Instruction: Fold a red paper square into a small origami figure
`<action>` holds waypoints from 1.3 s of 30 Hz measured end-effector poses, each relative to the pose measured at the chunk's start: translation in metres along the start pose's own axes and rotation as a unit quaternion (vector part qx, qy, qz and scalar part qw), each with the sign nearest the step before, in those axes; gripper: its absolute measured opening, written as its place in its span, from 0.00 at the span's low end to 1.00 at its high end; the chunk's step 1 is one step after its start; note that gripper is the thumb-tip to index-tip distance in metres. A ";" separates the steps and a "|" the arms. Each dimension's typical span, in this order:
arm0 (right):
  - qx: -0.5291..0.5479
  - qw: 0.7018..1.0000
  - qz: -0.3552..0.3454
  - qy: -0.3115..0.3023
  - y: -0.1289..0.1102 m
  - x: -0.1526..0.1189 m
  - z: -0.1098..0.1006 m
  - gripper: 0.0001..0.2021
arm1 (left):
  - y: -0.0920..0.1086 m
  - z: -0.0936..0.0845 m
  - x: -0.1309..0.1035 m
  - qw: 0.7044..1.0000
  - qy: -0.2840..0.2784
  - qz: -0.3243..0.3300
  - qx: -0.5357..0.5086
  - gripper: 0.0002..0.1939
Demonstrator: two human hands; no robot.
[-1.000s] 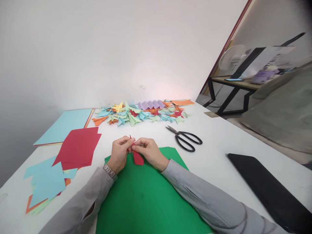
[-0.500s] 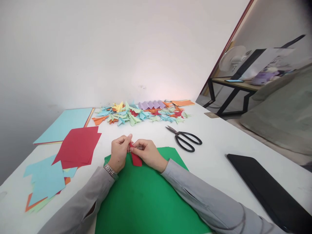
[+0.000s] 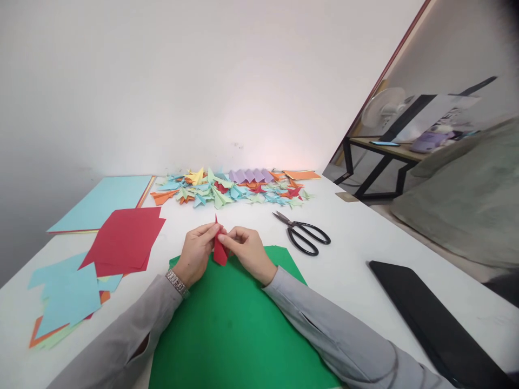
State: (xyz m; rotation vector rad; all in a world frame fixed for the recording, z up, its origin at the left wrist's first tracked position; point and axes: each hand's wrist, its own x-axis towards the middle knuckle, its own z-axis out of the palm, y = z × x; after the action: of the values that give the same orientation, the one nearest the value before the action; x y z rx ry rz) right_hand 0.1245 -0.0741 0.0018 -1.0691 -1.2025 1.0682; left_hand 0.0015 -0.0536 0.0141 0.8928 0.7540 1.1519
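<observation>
A narrow folded piece of red paper (image 3: 220, 255) is held above the far part of a green sheet (image 3: 239, 324). Its thin pointed tip sticks up past the fingertips, and its wider end hangs below them. My left hand (image 3: 197, 251), with a metal watch at the wrist, pinches the paper from the left. The thumb and fingers of my right hand (image 3: 249, 251) grip it from the right. Both hands are close together, and the fingers hide part of the folds.
Black-handled scissors (image 3: 304, 232) lie right of the hands. Folded paper shapes (image 3: 219, 194) line the wall. Red sheets (image 3: 125, 237), blue pieces (image 3: 68, 297) and a large blue sheet (image 3: 105, 202) lie left. A black flat object (image 3: 430, 319) is at right.
The red paper has risen and turned a little in my fingers, so its pointed tip now shows above them. The view has shifted slightly.
</observation>
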 end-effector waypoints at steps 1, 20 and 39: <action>0.003 1.000 -0.001 -0.005 -0.003 0.001 -0.002 0.17 | 0.003 0.000 0.000 1.000 -0.006 -0.007 -0.004 0.15; 0.018 1.000 -0.014 -0.019 -0.006 0.010 -0.016 0.11 | 0.005 -0.007 -0.001 0.988 -0.122 -0.057 0.080 0.17; 0.039 0.999 -0.012 0.001 -0.006 0.009 -0.016 0.10 | -0.003 -0.007 -0.003 0.986 -0.083 0.006 0.146 0.20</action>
State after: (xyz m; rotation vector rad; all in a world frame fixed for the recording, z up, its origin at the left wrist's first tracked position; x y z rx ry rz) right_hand 0.1409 -0.0668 0.0084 -0.9936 -1.1603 1.0870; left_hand -0.0043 -0.0560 0.0079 1.2242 0.7912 0.9772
